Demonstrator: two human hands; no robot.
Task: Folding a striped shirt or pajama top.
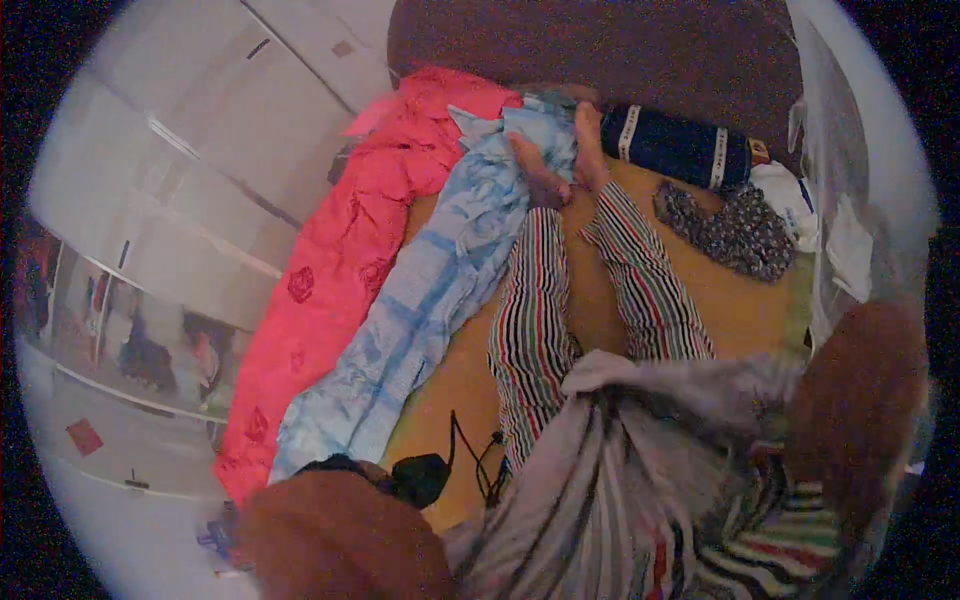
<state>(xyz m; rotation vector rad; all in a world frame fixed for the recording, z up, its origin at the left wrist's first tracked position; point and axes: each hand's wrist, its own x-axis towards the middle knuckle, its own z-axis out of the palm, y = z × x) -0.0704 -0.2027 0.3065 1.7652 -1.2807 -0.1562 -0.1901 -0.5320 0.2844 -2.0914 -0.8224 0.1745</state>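
Note:
A crumpled grey cloth (640, 440) lies across my lap, with striped fabric (770, 520) showing at its lower right. My left hand or forearm (340, 535) is a blurred brown shape at the lower left, beside the grey cloth. On the right, my right hand or forearm (860, 400) rises as another blurred shape and meets the cloth's right end. Fingers cannot be made out on either, so any grip on the cloth is hidden. My legs, in striped trousers (530, 310), stretch forward with bare feet (590, 145).
Along the left lie a blue patterned blanket (400, 330) and a pink quilt (340, 260) on the yellow-brown bedding (455, 390). At the far right are a dark blue bundle (675, 145) and a dark patterned cloth (735, 230). A black object with a cord (420, 478) lies near my left arm.

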